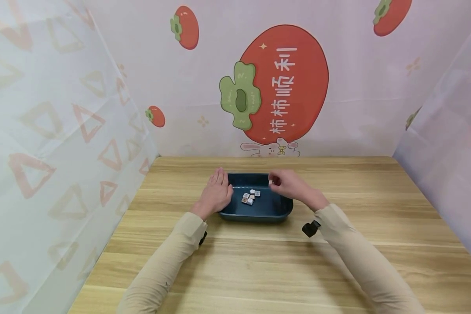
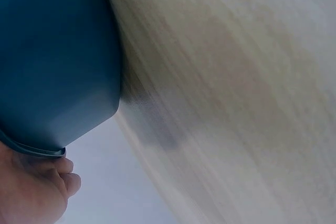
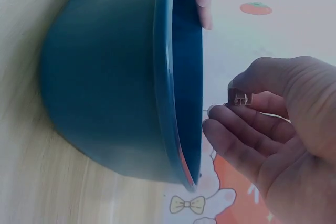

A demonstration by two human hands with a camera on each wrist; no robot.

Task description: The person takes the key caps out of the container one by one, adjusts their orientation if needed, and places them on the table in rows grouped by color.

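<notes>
White sheeting (image 1: 43,131), printed with red and tan triangles, hangs beyond the left edge of the wood-grain worktop (image 1: 255,266). Next comes a beige left sleeve (image 1: 161,261), leading to the left hand (image 1: 216,192), which lies along the left edge of a dark blue tray (image 1: 255,218), fingers straight, touching its rim and gripping nothing else. The tray sits nearer the worktop's far edge than its near one. On its floor, slightly left of the middle, several small pale blocks (image 1: 250,202) lie in a loose cluster, some bearing marks too small to read. Over the tray's far right corner, the right hand (image 1: 288,182) pinches one small block (image 3: 240,98) between thumb and fingertips, raised clear of the rim; the right wrist view shows a light mark on its dark face. Farther right are a black wrist device (image 1: 311,228) and the right sleeve (image 1: 361,253).
</notes>
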